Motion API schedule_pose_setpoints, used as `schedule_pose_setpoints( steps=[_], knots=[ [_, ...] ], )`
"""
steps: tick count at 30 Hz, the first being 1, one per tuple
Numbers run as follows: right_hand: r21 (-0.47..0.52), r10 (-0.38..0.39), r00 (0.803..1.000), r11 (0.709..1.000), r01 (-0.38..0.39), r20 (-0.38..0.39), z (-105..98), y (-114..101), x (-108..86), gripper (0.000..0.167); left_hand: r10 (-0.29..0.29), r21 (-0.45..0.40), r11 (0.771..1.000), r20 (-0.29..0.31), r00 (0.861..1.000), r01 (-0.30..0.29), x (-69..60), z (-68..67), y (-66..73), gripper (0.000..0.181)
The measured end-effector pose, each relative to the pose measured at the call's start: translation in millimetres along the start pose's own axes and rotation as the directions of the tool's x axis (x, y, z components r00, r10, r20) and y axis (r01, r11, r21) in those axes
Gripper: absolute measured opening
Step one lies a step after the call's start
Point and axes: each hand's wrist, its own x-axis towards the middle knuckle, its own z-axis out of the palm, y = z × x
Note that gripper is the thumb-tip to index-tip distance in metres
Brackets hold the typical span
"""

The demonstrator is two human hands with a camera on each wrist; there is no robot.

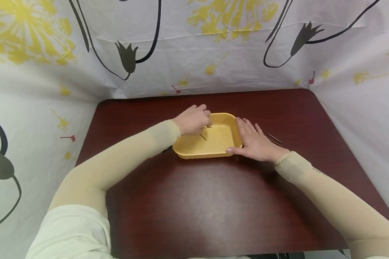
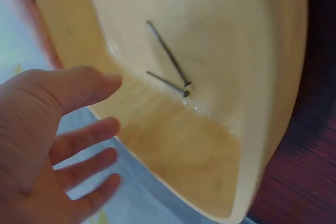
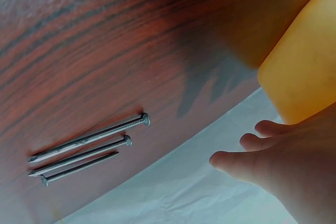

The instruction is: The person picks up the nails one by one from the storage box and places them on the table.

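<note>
Two nails [image 2: 168,53] lie inside a yellow tray [image 1: 210,155], their heads close together in the left wrist view. Over the tray's left side is my left hand [image 1: 194,120]. Its thumb and fingers [image 2: 89,132] are spread apart near the nails and hold nothing. My right hand [image 1: 254,144] rests against the tray's right side, fingers extended along the wall and thumb on the front rim. Three more nails [image 3: 79,153] lie side by side on the table, to the right of that hand; one points the opposite way from the others.
A dark reddish-brown table [image 1: 188,212] carries the tray near its middle. White fabric [image 1: 181,46] with yellow and grey flower prints hangs around the table's back and sides.
</note>
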Motion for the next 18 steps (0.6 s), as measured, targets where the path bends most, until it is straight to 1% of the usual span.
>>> schedule_pose_setpoints(
  steps=[2, 4, 8, 10, 14, 18],
  knots=[
    [0.002, -0.001, 1.000, 1.000, 0.001, -0.003, 0, 0, 0.1, 0.123, 0.029, 0.019, 0.999, -0.010, 1.000, -0.029, 0.8, 2.5, 1.7, 0.021],
    [0.002, -0.003, 1.000, 1.000, 0.003, -0.008, 0, 0, 0.3, 0.123, 0.044, 0.007, 0.999, -0.009, 0.999, -0.044, 1.0, 4.3, 3.0, 0.020],
    [0.006, -0.004, 1.000, 1.000, 0.004, -0.011, 1, 0, 0.5, 0.123, 0.047, -0.048, 0.998, 0.015, 0.999, -0.046, 1.2, 9.1, 4.8, 0.018],
    [0.009, -0.003, 1.000, 1.000, 0.003, -0.009, 1, 0, 0.2, 0.123, 0.047, -0.055, 0.997, 0.026, 0.999, -0.045, 2.2, 13.1, 5.3, 0.014],
    [0.013, -0.003, 1.000, 1.000, 0.003, -0.016, 1, -1, -0.4, 0.122, 0.054, -0.030, 0.998, 0.037, 0.998, -0.053, 5.4, 21.5, 5.6, 0.003],
    [0.010, -0.003, 1.000, 1.000, 0.003, -0.020, 1, -1, -0.2, 0.122, 0.068, 0.011, 0.998, 0.041, 0.997, -0.068, 9.7, 28.1, 5.5, 0.009]
  ],
)
